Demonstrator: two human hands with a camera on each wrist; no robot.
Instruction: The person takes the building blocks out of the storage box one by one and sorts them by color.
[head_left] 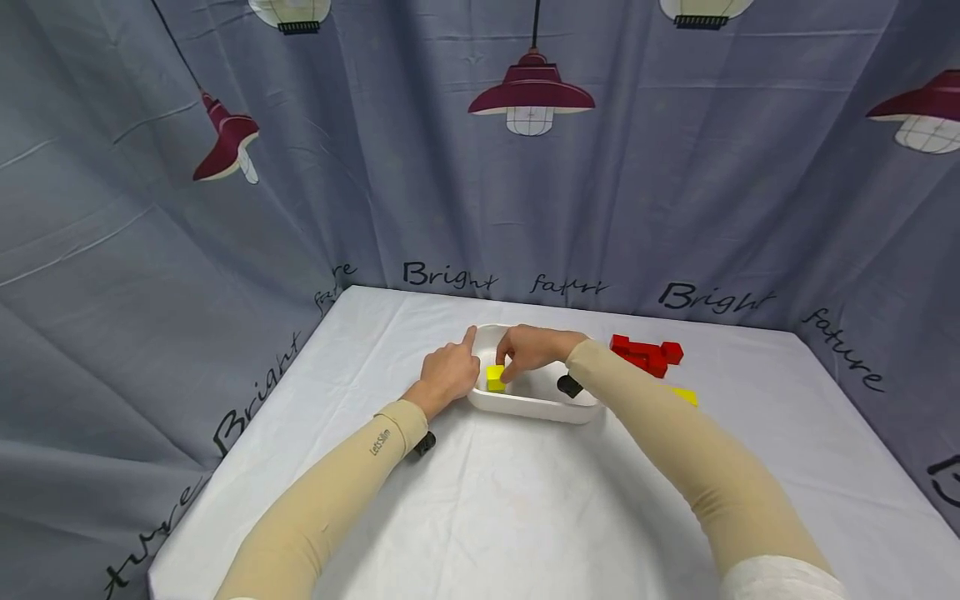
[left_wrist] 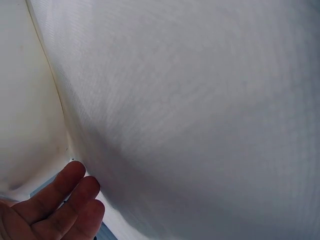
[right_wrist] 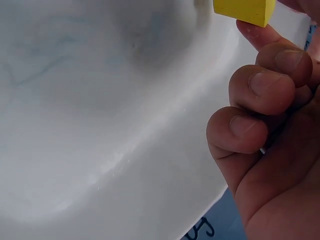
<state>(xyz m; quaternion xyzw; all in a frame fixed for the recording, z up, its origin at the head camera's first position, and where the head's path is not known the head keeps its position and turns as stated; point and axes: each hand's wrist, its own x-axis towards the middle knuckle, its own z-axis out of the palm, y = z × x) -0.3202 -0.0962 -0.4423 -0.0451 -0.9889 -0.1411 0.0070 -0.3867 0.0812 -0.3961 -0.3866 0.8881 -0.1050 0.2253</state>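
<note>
In the head view a white plastic bin (head_left: 528,408) stands mid-table. My right hand (head_left: 536,346) reaches into it and pinches a yellow block (head_left: 495,378) between thumb and index finger, close to the bin's left end. The same block (right_wrist: 243,11) shows at the top of the right wrist view, with the other fingers curled below it. My left hand (head_left: 450,371) rests against the left end of the bin, index finger pointing away along the rim. In the left wrist view, its extended fingers (left_wrist: 65,195) lie beside the bin's outer wall; the thumb is hidden.
Several red blocks (head_left: 648,354) lie in a cluster right of the bin. Another yellow piece (head_left: 684,396) is partly covered by my right sleeve (head_left: 675,450). The table has a white cloth (head_left: 487,500), and a grey printed curtain (head_left: 450,192) hangs behind it.
</note>
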